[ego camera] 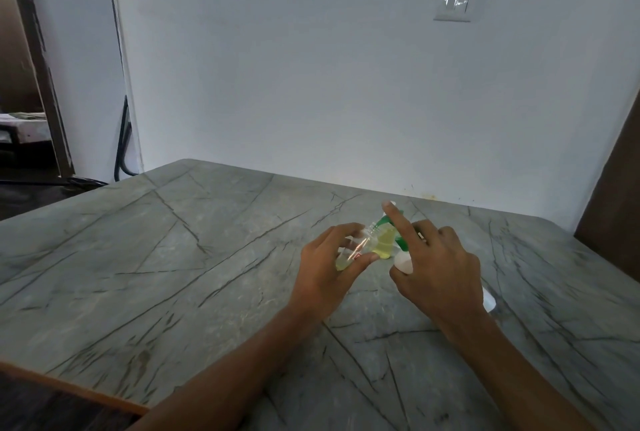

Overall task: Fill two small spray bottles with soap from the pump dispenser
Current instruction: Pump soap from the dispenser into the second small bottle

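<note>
My left hand point(329, 264) grips a small clear spray bottle point(367, 245), tilted, uncapped, with yellow-green liquid in it. Its threaded mouth sits just under the green spout of the pump dispenser point(394, 222). My right hand point(440, 267) is wrapped around the white dispenser body, and its straight index finger lies on top of the pump head. Most of the dispenser is hidden behind that hand. A white object point(489, 299) shows on the table just behind my right wrist; I cannot tell what it is.
Both hands work over a grey marble-patterned table point(173, 274) standing against a white wall with a switch plate point(455, 0). A dark wooden panel point(613, 188) rises at the right edge. A doorway and a black cable are at the far left.
</note>
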Demonstrator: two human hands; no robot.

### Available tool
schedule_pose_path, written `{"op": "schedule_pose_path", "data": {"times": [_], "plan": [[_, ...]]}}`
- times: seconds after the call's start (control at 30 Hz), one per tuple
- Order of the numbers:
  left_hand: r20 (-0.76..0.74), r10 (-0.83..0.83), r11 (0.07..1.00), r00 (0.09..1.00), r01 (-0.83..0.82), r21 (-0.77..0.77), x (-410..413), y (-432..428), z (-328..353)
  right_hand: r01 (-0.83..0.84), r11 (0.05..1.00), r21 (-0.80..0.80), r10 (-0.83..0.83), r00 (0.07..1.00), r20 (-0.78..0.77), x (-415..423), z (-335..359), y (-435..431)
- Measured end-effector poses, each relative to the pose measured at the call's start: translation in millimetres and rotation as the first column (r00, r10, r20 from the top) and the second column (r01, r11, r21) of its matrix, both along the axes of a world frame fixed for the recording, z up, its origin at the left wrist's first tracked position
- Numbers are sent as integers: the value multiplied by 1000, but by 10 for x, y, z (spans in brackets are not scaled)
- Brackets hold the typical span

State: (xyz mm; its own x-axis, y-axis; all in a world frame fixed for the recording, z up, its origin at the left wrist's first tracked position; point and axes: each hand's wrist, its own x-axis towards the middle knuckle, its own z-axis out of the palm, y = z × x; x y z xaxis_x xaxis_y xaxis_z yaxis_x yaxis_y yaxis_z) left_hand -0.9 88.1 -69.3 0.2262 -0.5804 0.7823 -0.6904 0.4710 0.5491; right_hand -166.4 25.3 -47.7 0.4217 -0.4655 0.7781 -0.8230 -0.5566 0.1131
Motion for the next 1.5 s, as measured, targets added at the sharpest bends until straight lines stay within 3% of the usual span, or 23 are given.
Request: {"op": "schedule_pose_path", "data": {"times": [0.53, 0.77, 1.5], "plan": [[-29, -33, 999, 999, 34, 30, -21, -8, -6, -1, 1000, -19, 1, 1000, 7, 5, -13, -52], [24, -37, 997, 999, 36, 66, -43, -5, -21, -32, 999, -41, 34, 998, 46, -5, -26, -61], [10, -12, 1000, 1000, 12, 3, 11, -13, -16, -22, 999, -43, 23, 999, 36, 6, -24, -48]]}}
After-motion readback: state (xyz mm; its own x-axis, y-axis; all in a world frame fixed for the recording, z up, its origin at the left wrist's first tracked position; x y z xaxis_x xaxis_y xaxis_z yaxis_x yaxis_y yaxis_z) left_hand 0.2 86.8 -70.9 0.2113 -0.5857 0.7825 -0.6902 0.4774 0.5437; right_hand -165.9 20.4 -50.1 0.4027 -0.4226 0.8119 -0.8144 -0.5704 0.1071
